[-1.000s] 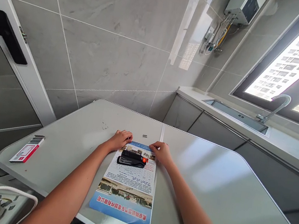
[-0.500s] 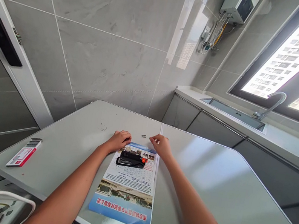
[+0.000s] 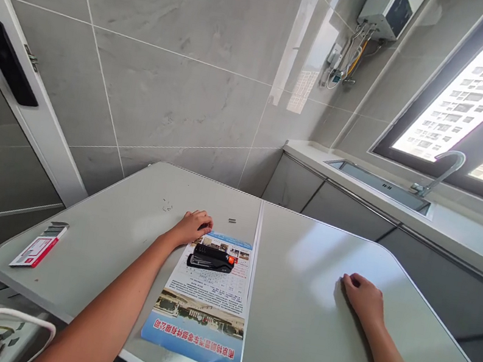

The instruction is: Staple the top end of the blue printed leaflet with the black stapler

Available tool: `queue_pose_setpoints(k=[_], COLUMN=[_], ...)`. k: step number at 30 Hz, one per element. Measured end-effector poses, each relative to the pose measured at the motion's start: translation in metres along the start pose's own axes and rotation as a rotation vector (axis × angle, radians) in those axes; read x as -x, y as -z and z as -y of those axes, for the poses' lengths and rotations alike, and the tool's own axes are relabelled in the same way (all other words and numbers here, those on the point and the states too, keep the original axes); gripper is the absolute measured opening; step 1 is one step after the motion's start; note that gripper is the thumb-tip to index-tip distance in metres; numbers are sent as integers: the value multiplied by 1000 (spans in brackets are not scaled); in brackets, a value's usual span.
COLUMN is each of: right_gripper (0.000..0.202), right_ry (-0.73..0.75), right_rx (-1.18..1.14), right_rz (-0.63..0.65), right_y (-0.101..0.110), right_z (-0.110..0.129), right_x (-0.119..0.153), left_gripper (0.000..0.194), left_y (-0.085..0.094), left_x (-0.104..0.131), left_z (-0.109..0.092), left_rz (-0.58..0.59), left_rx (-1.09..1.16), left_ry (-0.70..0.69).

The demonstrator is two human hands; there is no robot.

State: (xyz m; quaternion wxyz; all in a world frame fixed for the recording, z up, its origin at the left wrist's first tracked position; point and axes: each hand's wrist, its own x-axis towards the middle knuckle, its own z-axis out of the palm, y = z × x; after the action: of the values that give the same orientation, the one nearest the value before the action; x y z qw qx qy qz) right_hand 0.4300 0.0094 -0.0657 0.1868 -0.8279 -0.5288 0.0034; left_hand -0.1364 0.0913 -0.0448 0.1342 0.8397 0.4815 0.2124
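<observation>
A black stapler [image 3: 211,259] with an orange-red part at its right end lies on a printed sheet [image 3: 200,304] with a blue band and red characters. My left hand [image 3: 193,227] rests at the sheet's upper left corner, fingers curled; whether anything is under them is hidden. Just beyond the sheet are small staple strips [image 3: 232,221]. On the right part of the table is my right hand [image 3: 361,295], away from the sheet, with fingers curled together; what they hold, if anything, cannot be made out.
Loose staples [image 3: 167,205] lie left of the strips. A red and white box [image 3: 40,245] with grey staple strips sits at the table's left edge. A seam [image 3: 253,269] crosses the white table [image 3: 289,337]. Behind stand a counter and sink [image 3: 379,185].
My right hand has moved from beside the staple strips to the right part of the table. My left hand has stayed at the sheet's corner. The sheet's lower end has shifted slightly left.
</observation>
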Motion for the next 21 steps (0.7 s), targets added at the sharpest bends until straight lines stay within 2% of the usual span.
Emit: queue_pose_setpoints(k=[5, 21], right_gripper=[30, 33], right_ry=[25, 27], right_rx=[-48, -73], right_rz=[40, 39], right_y=[-4, -2], right_z=[-4, -3], right_x=[-2, -1], left_gripper=[14, 15], left_y=[3, 4], left_x=[-1, -4], left_z=[0, 0], left_rz=[22, 32], left_rx=[-7, -17], left_ry=[-2, 1])
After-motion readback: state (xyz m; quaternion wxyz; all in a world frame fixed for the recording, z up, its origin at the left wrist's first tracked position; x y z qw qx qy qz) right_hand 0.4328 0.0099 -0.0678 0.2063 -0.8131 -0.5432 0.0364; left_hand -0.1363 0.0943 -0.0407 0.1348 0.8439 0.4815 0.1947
